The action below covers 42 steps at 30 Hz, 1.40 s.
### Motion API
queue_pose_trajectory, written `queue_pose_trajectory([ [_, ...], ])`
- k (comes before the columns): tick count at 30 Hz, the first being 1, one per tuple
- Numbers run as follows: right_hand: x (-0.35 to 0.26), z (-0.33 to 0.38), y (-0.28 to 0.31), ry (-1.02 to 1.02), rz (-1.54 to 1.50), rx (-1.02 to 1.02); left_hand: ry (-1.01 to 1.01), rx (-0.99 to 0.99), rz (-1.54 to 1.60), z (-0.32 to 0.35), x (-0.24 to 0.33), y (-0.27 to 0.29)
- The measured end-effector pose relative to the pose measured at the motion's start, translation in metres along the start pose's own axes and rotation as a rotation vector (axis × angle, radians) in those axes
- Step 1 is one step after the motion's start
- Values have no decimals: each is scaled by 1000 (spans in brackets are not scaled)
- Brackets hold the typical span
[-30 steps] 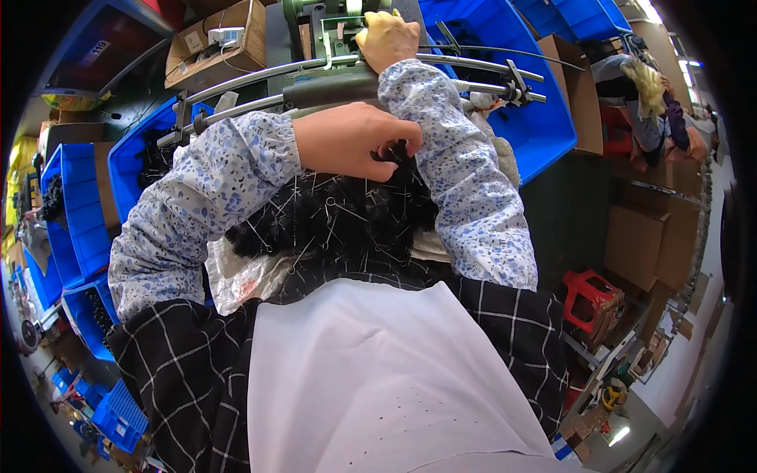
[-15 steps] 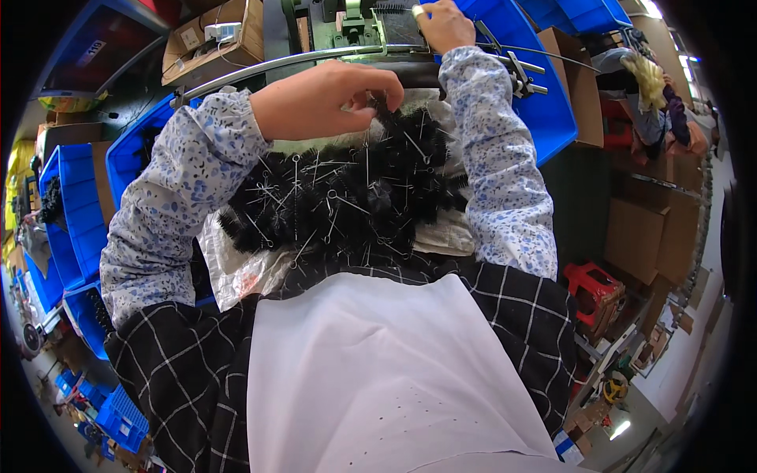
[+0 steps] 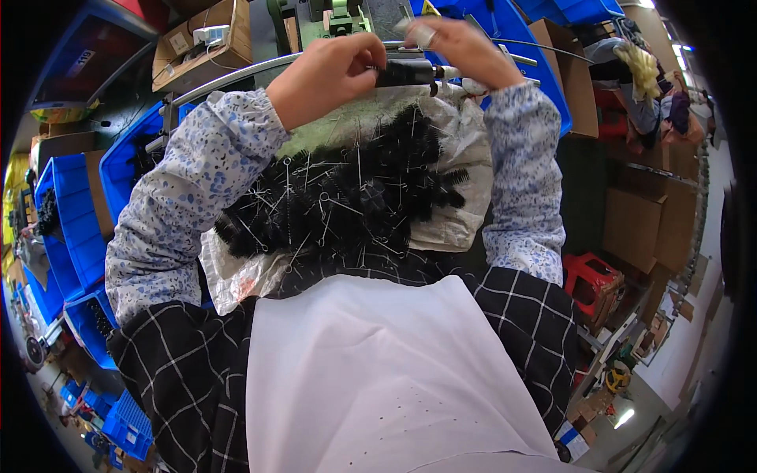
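Observation:
My left hand [image 3: 327, 72] is raised beyond a heap of black wire brushes [image 3: 339, 193], fingers closed in a pinch. Dark bristles show at its fingertips, so it appears to hold one black brush, largely hidden against a black roller [image 3: 408, 72]. My right hand [image 3: 465, 49] is smeared by motion near the right end of that roller, beside the machine; a pale wrap shows on one finger. Whether it holds anything cannot be made out. The brushes in the heap have looped metal wire stems and lie tangled on a whitish sheet [image 3: 453, 225] before me.
A green machine [image 3: 341, 20] stands at the far edge, with a curved metal rail [image 3: 244, 72] in front. Blue bins [image 3: 75, 213] flank me on the left, another blue bin [image 3: 556, 94] on the right. A cardboard box [image 3: 201, 47] sits far left, a red stool [image 3: 587, 288] right.
My left hand has lifted from the heap's far edge, moving up and slightly left. My right hand has come down and right from the machine, uncovering more of the sheet.

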State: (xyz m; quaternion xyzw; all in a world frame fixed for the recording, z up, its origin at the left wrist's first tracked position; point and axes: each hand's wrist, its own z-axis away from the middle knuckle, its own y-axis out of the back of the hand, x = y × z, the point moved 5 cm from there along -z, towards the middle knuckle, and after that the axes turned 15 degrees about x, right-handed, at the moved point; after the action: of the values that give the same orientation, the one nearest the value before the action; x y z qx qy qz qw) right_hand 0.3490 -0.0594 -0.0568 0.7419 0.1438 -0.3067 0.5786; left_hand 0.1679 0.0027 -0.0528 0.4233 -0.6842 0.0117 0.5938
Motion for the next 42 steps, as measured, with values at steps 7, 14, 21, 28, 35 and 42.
queue_pose_trajectory([
  [7, -15, 11, -36, -22, -82, -38, 8, 102, -123, -5, -3, 2],
  [14, 11, -56, -61, 210, 673, 460, -298, -623, -498, 34, -4, -67],
  [21, 22, -72, -77, 189, 654, 417, -187, -785, -524, 52, -19, -77],
  [28, 32, -79, -87, 221, 537, 433, -123, -743, -386, 52, -19, -76],
  [35, 33, -77, -78, 189, 642, 409, -126, -604, -335, 48, -7, -60],
  [42, 55, -48, -54, 59, 670, 550, -108, -438, -130, 42, -1, -38],
])
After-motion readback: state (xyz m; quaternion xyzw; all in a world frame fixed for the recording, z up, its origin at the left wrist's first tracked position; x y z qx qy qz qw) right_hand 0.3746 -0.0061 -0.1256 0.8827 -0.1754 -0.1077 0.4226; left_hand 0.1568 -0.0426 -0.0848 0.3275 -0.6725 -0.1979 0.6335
